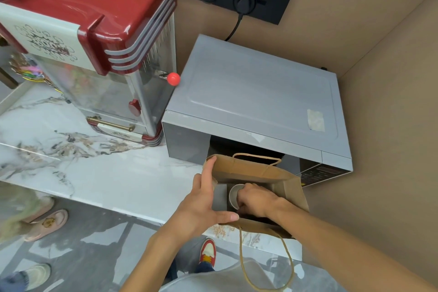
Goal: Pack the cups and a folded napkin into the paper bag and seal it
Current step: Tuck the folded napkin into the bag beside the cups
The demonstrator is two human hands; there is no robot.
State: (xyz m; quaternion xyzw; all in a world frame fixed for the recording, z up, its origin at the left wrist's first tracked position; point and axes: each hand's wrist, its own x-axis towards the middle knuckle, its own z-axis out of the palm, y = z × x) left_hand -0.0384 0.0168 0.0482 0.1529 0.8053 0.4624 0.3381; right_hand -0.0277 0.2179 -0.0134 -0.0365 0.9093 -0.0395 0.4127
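An open brown paper bag [256, 170] with twine handles stands on the marble counter, right in front of the microwave. My left hand [203, 201] grips the bag's left rim, index finger stretched up along the edge and thumb over the near rim. My right hand [256, 199] reaches down inside the bag and holds a cup [234, 193] by its rim; the cup's pale opening shows to the left of my fingers. The bag walls and my hand hide the rest of the inside. No napkin is visible.
A grey microwave [258, 97] sits directly behind the bag, and a red popcorn machine [94, 38] stands to its left. The marble counter [94, 168] stretches left. A brown wall closes the right side. Other people's feet show on the floor below the counter edge.
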